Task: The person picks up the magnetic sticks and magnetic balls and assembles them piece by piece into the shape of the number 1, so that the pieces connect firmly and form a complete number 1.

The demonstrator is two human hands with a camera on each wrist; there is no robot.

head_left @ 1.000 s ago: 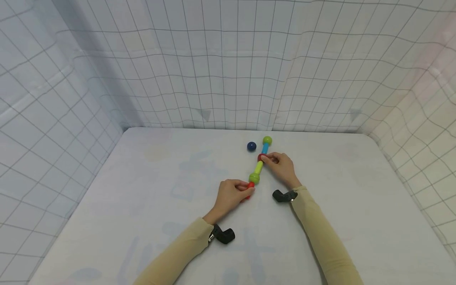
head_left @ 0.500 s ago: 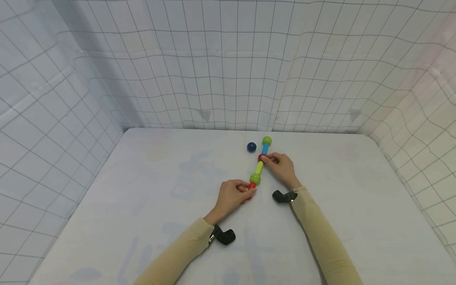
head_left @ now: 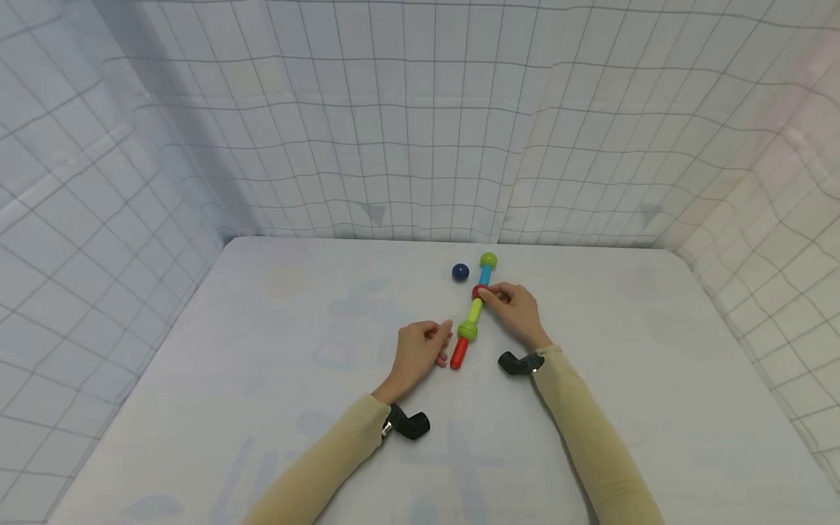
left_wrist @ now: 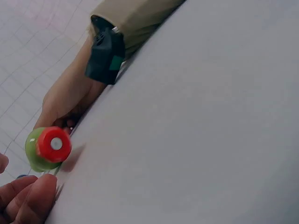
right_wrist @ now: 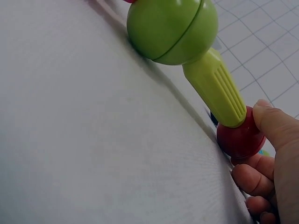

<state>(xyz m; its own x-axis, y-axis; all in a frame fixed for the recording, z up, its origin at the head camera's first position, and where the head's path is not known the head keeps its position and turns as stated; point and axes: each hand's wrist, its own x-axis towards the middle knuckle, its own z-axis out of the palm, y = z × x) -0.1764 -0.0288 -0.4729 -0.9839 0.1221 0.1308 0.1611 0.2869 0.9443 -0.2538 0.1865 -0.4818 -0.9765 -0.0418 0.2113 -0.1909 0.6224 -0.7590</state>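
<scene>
A chain of toy rods and balls lies slantwise on the table. From the far end it runs light green ball (head_left: 488,259), blue rod (head_left: 485,274), dark red ball (head_left: 477,292), yellow-green rod (right_wrist: 216,88), green ball (right_wrist: 170,28), red rod (head_left: 459,353). My right hand (head_left: 520,313) pinches the dark red ball between thumb and fingers. Just left of the red rod, my left hand (head_left: 415,351) has loosely bent fingers with nothing in them. In the left wrist view its fingertips (left_wrist: 39,196) are apart from the red rod, whose white-dotted end faces the camera.
A dark blue ball (head_left: 461,272) sits by itself to the left of the chain's far end. The white table (head_left: 295,408) is bordered by white grid-patterned curtains (head_left: 394,146) at the back and both sides. A black camera is strapped to each wrist.
My left hand has let go of the red rod and moved slightly left, so the whole rod shows. My right hand keeps its pinch on the dark red ball.
</scene>
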